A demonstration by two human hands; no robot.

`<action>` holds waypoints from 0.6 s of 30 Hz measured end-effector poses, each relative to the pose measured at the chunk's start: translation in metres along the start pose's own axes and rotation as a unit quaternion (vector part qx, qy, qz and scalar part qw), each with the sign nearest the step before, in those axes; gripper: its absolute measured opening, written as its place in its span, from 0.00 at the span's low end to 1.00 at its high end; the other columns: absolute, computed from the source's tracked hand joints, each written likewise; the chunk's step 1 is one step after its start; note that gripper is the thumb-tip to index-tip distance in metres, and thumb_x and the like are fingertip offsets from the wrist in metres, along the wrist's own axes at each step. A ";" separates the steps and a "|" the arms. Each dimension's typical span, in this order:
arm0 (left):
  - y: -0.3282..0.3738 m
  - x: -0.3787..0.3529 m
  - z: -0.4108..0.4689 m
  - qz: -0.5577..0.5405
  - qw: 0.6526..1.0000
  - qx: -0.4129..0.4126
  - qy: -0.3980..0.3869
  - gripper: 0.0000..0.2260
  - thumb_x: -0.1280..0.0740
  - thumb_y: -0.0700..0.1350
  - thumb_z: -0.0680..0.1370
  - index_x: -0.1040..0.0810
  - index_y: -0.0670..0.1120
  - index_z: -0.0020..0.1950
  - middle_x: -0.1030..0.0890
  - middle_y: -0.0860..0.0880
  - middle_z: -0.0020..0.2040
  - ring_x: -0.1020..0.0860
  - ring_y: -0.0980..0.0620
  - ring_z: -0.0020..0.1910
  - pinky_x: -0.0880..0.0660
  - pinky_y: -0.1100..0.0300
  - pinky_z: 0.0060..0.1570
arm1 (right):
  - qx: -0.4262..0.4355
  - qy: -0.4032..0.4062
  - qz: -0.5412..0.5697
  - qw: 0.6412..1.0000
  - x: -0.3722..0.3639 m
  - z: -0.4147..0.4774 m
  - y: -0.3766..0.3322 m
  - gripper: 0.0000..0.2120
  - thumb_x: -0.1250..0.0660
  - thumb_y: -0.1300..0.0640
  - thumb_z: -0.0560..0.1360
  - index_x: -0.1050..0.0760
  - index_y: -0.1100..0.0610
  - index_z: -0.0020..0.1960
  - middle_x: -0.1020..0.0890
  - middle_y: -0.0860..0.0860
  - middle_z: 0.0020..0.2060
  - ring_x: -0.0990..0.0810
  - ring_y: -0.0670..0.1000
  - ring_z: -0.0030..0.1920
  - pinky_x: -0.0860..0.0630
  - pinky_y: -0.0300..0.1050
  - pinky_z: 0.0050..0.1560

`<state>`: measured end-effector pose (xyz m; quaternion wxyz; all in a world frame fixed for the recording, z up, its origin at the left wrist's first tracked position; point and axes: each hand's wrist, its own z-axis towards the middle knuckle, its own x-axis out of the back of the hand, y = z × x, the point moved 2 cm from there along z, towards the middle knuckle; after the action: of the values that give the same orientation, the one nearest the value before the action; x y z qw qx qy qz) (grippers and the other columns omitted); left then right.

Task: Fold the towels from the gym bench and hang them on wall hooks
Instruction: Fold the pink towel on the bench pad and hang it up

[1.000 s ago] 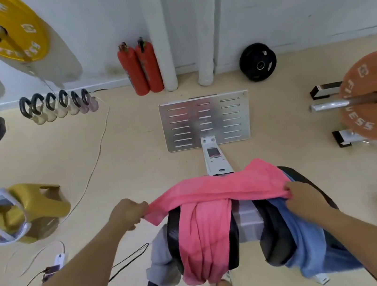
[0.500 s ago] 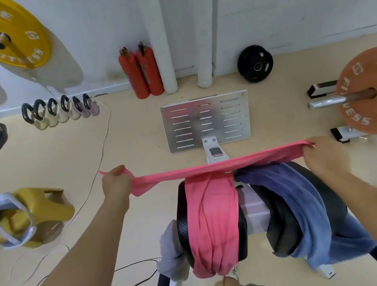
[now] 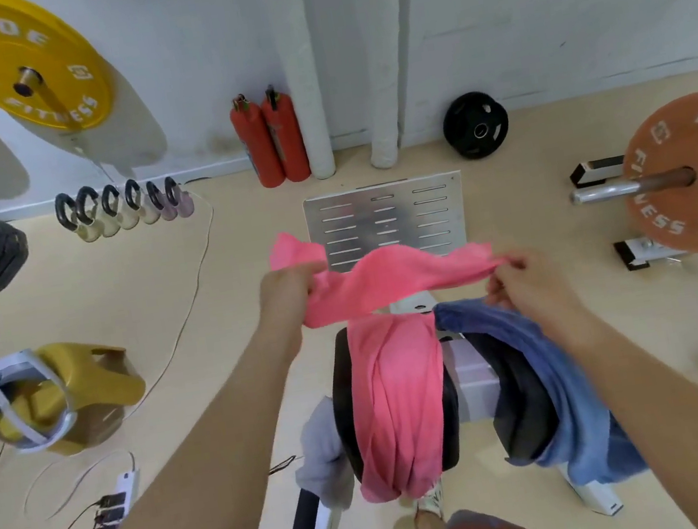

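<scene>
A pink towel (image 3: pixel 400 370) hangs over the black gym bench pad (image 3: pixel 344 402), its top edge lifted in the air. My left hand (image 3: pixel 285 290) grips the left corner of that edge, and my right hand (image 3: pixel 516 281) pinches the right corner. The edge sags loosely between them above the bench. A blue towel (image 3: pixel 550 365) drapes over the second black pad (image 3: pixel 519 397) on the right, partly under my right forearm. A grey towel (image 3: pixel 322 451) hangs at the bench's left side. No wall hooks are in view.
A metal footplate (image 3: pixel 386 221) lies beyond the bench. Two red extinguishers (image 3: pixel 270 139) and white pipes stand at the wall. An orange plate on a bar (image 3: pixel 689 173) is at right; kettlebells (image 3: pixel 122 204), a gold kettlebell (image 3: pixel 62 401) and cables lie at left.
My hands have come closer together and higher, so the pink towel's stretched top edge now sags and bunches between them. The left corner flips up past my left hand.
</scene>
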<state>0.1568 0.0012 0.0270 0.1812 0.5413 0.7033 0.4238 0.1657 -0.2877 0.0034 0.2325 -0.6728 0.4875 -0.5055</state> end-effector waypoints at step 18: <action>-0.026 -0.014 -0.028 0.122 0.972 -0.201 -0.024 0.31 0.35 0.36 0.75 0.39 0.53 0.75 0.19 0.44 0.49 0.21 0.48 0.47 0.27 0.62 0.43 | 0.218 0.050 -0.079 0.972 -0.050 -0.041 -0.047 0.10 0.36 0.69 0.67 0.22 0.57 0.42 0.21 0.48 0.39 0.25 0.49 0.42 0.29 0.41 0.47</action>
<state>0.1263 -0.0241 0.0199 0.2500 0.5855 0.5282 0.5619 0.1477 -0.2163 0.0344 0.3081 -0.6167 0.3218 -0.6491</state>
